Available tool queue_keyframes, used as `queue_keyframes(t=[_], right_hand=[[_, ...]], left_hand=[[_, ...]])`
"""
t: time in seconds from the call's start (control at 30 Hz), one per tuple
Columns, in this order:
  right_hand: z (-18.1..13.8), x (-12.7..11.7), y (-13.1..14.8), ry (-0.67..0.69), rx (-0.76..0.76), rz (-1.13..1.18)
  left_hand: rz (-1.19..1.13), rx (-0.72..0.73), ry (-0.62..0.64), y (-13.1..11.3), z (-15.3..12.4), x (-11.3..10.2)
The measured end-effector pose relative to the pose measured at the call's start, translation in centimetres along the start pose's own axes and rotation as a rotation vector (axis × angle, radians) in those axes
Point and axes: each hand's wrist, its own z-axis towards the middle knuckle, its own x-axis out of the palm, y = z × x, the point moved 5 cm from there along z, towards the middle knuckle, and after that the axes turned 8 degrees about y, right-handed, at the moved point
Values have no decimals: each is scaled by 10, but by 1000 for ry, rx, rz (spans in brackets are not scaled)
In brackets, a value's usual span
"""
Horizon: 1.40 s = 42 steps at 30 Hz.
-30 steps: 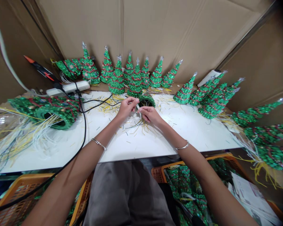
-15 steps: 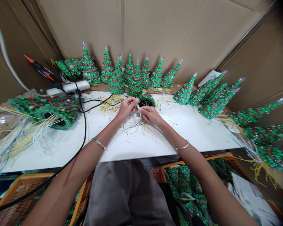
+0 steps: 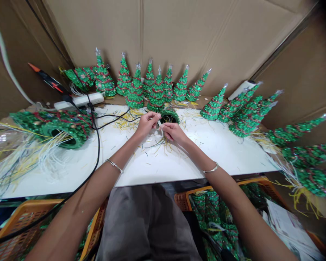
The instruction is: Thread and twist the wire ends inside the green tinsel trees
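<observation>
Between my hands, at the middle of the white tabletop (image 3: 141, 167), is a small bunch of white wires (image 3: 159, 123). My left hand (image 3: 147, 123) pinches the wires from the left, and my right hand (image 3: 174, 131) pinches them from the right, lower down. Just behind my fingers a green Christmas tree (image 3: 170, 115) lies on its side, its hollow base facing me. The wires seem to come out of that opening; my fingers partly hide it. Yellow and green wire ends lie under my hands.
Several decorated trees (image 3: 134, 90) stand along the cardboard wall. At left lie a larger tree (image 3: 67, 125) trailing wires, a power strip (image 3: 80, 101), a soldering iron (image 3: 49, 81) and a black cable (image 3: 98, 145). Orange baskets (image 3: 34, 206) sit below the table edge; more trees lie at right.
Almost nothing differs. Both hands keep their pinch on the white wires, and the whole view has shifted very slightly.
</observation>
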Motion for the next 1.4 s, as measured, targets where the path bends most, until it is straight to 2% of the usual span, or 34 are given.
queue_keyframes(t=[0.33,0.83,1.4], right_hand=[[-1,2,1,-11,8,16],[-1,1,1,2,5,11],[-1,2,3,7,-4,3]], left_hand=[[-4,14,6,1,1,0],[-105,-79,-14,6,1,2],[-108,-83,-15,7,0,2]])
